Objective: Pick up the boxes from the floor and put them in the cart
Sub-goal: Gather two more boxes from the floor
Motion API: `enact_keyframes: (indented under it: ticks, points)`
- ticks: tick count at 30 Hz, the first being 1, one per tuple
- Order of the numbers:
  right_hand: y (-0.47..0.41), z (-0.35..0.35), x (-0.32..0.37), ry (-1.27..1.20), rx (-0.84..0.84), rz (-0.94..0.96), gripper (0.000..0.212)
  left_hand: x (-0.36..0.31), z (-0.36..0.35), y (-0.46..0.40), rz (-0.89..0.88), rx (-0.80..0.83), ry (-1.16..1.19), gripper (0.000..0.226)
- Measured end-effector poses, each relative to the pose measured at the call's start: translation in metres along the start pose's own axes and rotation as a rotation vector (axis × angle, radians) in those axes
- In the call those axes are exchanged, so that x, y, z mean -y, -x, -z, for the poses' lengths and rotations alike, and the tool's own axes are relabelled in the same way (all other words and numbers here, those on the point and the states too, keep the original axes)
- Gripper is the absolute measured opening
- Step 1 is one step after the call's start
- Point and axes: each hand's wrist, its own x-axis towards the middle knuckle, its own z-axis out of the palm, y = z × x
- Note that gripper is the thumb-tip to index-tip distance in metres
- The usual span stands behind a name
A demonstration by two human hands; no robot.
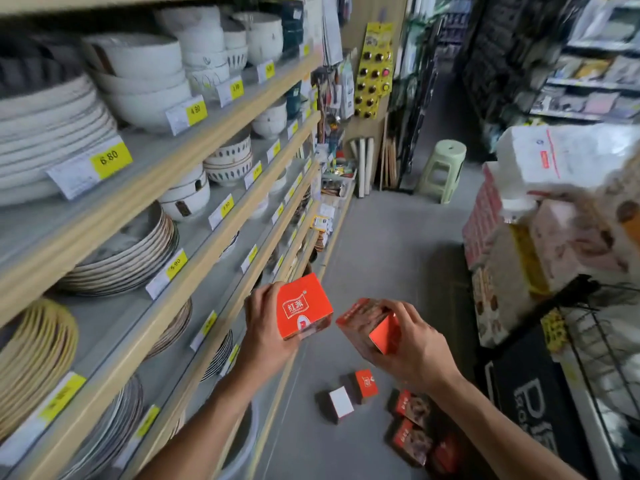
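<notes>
Above the aisle floor (381, 237), the left hand (266, 327) is gripping an orange box (304, 308) and the right hand (412, 344) is clutching a second box (369, 325) tilted on its corner. More boxes are lying below: a white-faced one (341, 403), an orange one (365, 382) and a dark cluster (415, 431) by the cart (588, 344), whose wire basket is showing at the right. To finish this step well, both hands should be swinging right and lowering the boxes inside the basket rather than dropping them over the rim. Red characters are reading 红派 on the left box; yellow shelf tags (110, 159) are showing 6.80, 4.80 and 5.90.
</notes>
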Motion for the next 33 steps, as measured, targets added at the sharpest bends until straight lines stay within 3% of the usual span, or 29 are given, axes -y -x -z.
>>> enact_keyframes:
  ticks: [7,20,26,33]
  points:
    - [0.004,0.031,0.018,-0.023,-0.005,0.204,0.086,-0.017,0.029,0.031,0.076,-0.077,-0.07,0.106]
    - [0.017,0.009,0.092,-0.182,0.24,0.705,0.081,-0.067,0.091,0.185,0.414,-0.413,-0.287,0.099]
    - [0.07,-0.01,0.158,-0.211,0.367,0.918,0.08,-0.09,0.127,0.289,0.557,-0.568,-0.459,0.1]
    - [0.157,-0.025,0.208,-0.224,0.486,1.133,0.084,-0.133,0.154,0.408,0.72,-0.759,-0.426,0.097]
